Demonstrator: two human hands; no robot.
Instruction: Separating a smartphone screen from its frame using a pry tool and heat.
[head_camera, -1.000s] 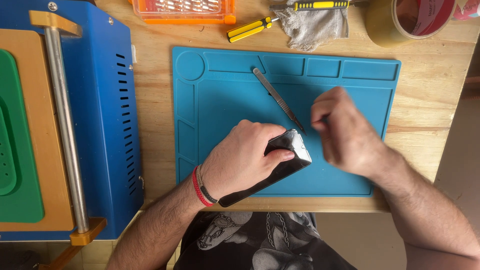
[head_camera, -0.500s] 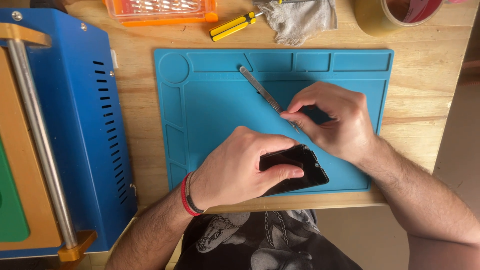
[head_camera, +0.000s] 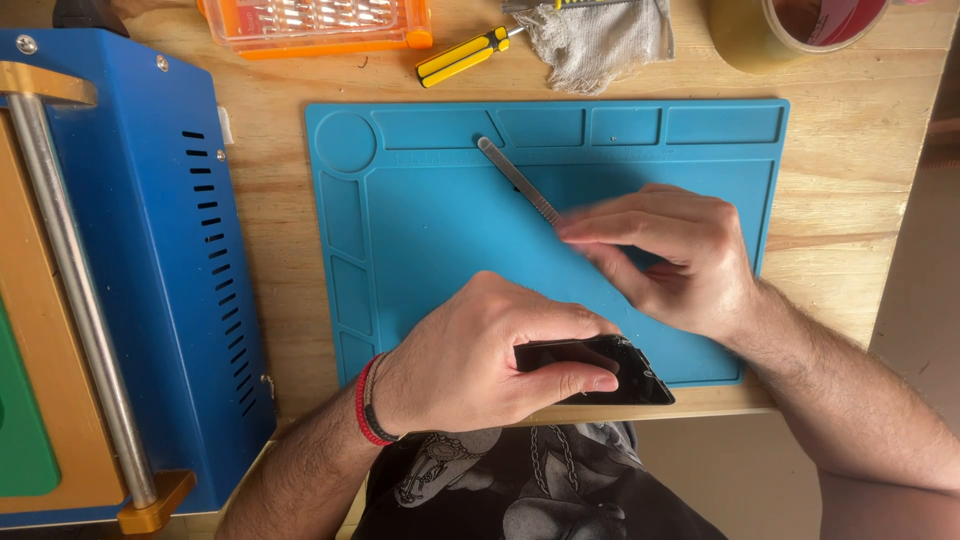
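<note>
**Dark phone pinned at the mat's near edge, metal tool under the other hand**

Left hand (head_camera: 480, 365) clamped around a dark, flat phone (head_camera: 610, 368), thumb along the near side, fingers curled over the far side, red and dark bands at the wrist. Phone lying low over the near edge of the blue work mat (head_camera: 430, 230), right corner poking out past the fingertips and overhanging the wooden desk (head_camera: 850, 250) edge. Right hand (head_camera: 670, 260) hovering just beyond, fingers pinched on the lower end of a slim metal pry tool (head_camera: 518, 178); tool slanting up and left across the mat, free tip near the row of shallow compartments. Fingertips blurred, so exact pinch point hard to read, but grip closed on the tool.

Handling, as a judgement: phone probably light and rigid, glass face brittle and slick, prone to crack under twisting or a point load. Best held by the long edges, as here, rather than pressed on the face. Mat likely soft and grippy, helping against sliding. Tool thin and springy, stiff enough to lever, easy to slip off a smooth edge.

Elsewhere: blue machine (head_camera: 150, 250) with a metal roller bar at left, orange bit case (head_camera: 315, 25) at the top, yellow-handled screwdriver (head_camera: 462, 57) beside a grey rag (head_camera: 600, 40), tape roll (head_camera: 790, 30) at upper right.
</note>
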